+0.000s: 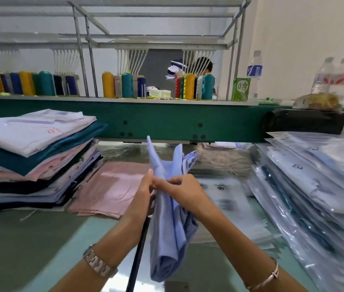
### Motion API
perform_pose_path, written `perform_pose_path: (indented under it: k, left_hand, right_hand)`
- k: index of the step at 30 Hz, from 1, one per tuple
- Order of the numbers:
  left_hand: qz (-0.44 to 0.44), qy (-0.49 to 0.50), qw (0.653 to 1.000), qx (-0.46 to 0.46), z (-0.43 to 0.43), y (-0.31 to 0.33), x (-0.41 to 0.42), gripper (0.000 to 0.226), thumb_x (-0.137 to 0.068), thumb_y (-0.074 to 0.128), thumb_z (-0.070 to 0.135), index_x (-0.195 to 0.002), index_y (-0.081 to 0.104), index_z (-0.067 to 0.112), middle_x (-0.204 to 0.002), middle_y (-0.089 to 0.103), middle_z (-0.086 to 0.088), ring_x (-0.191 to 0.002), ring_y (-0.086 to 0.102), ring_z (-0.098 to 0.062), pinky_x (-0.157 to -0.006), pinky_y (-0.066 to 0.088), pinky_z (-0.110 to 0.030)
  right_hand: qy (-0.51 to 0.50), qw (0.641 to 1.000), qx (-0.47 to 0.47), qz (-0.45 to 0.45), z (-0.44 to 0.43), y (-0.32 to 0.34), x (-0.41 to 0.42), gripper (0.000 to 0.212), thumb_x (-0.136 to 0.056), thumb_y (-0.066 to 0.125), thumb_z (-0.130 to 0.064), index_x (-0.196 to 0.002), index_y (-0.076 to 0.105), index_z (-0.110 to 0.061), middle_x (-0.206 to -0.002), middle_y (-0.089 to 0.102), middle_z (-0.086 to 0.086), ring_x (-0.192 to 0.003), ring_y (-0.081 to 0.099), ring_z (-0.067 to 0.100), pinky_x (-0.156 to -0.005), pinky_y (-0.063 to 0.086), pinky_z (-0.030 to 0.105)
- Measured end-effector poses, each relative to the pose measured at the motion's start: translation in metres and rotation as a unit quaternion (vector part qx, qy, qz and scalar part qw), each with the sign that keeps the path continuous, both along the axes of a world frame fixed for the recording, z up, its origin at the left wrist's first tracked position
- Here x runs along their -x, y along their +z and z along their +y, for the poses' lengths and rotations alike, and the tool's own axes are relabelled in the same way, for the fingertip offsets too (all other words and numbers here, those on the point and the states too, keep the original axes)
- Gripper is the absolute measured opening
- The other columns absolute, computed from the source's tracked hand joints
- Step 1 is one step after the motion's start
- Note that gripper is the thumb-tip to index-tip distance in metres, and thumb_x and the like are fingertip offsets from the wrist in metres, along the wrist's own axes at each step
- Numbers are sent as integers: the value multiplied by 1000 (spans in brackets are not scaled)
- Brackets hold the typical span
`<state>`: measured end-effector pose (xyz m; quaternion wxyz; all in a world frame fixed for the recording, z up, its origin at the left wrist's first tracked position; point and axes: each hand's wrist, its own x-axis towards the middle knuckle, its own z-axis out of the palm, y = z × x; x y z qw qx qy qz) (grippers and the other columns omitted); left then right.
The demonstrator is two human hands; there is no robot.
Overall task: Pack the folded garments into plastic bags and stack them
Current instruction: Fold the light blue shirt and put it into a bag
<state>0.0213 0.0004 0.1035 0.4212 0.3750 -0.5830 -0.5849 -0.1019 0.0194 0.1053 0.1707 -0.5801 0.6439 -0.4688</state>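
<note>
A light blue garment [170,220] hangs bunched and upright above the table, its top points sticking up. My left hand [143,193] grips its left side and my right hand [182,191] pinches its upper edge, the two hands almost touching. A pink garment [112,188] lies flat on the table behind my left hand. A tall stack of folded garments [34,157] in white, teal, pink and dark colours stands at the left. Bagged garments in clear plastic [314,190] slope in a pile at the right. Empty plastic bags [230,199] lie beyond my right hand.
A green machine beam [167,121] crosses behind the table, with thread cones [108,84] on top. Water bottles [255,68] and a green carton [240,89] stand at the right. A dark strap [138,256] runs beside my left forearm. A person stands beyond the machine.
</note>
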Motion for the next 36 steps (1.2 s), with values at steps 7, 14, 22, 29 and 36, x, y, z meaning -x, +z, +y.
perform_pose_path:
  k: [7,14,22,29,36]
  left_hand:
    - [-7,-147,989,32,19,-24,46,40,-104,37,36,-99,63,6,-113,68,-2,-96,66,-8,-70,56,-21]
    - [-395,-90,694,595,-34,-89,50,34,-97,51,46,-126,54,28,-138,55,11,-137,42,-10,-108,36,-27]
    - [-478,-103,709,508,-68,-112,41,38,-93,48,60,-126,49,41,-127,59,24,-108,60,-5,-83,45,-24]
    - [-434,-126,749,484,-84,-106,42,22,-93,60,47,-107,71,35,-108,70,19,-98,65,1,-87,52,-23]
    - [-416,-131,694,572,-96,-110,40,25,-100,52,33,-108,71,18,-106,70,7,-90,67,-11,-78,51,-19]
  right_hand:
    - [-68,998,-17,4,49,0,67,45,-72,64,-41,-43,35,-20,-48,24,-3,-48,23,12,-47,20,27]
    - [-120,992,-33,-18,95,-9,119,38,-85,61,-40,-60,44,-17,-62,32,5,-56,31,13,-52,23,26]
    - [-137,989,-55,0,121,-16,133,48,-78,60,-41,-60,40,-1,-60,28,4,-55,26,14,-56,22,29]
    - [-117,990,-73,-20,130,-13,130,55,-66,60,-50,-61,40,1,-62,29,6,-59,25,17,-58,21,31]
    - [-88,993,-72,-35,138,-9,128,43,-79,66,-34,-54,38,-14,-59,27,4,-55,25,13,-51,21,26]
